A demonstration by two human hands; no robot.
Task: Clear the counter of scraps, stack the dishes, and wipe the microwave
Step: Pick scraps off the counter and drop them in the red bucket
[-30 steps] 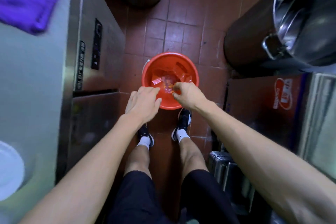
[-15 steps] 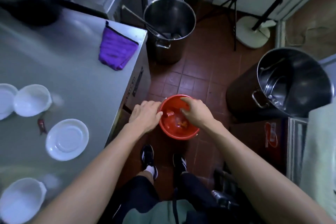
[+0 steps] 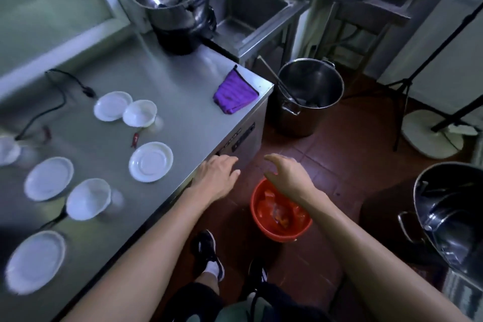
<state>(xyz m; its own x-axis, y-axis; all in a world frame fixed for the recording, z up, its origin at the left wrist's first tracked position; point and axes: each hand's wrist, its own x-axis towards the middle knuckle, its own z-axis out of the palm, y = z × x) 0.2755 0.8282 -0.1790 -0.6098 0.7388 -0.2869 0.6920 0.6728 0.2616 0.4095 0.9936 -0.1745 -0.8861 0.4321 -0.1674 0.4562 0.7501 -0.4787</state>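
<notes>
Both hands empty, left hand (image 3: 217,178) at the counter (image 3: 183,102) edge with fingers loosely curled, right hand (image 3: 285,175) spread over the bucket (image 3: 264,230); plates (image 3: 151,161) around 9 o'clock look light, rigid, slick and breakable, so I'd pinch the rims.

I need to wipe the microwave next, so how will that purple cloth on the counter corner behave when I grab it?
The purple cloth lies folded and creased, so it is probably floppy and light. It should not roll, but it sits near the steel counter's corner, so a push could drop it.
</notes>
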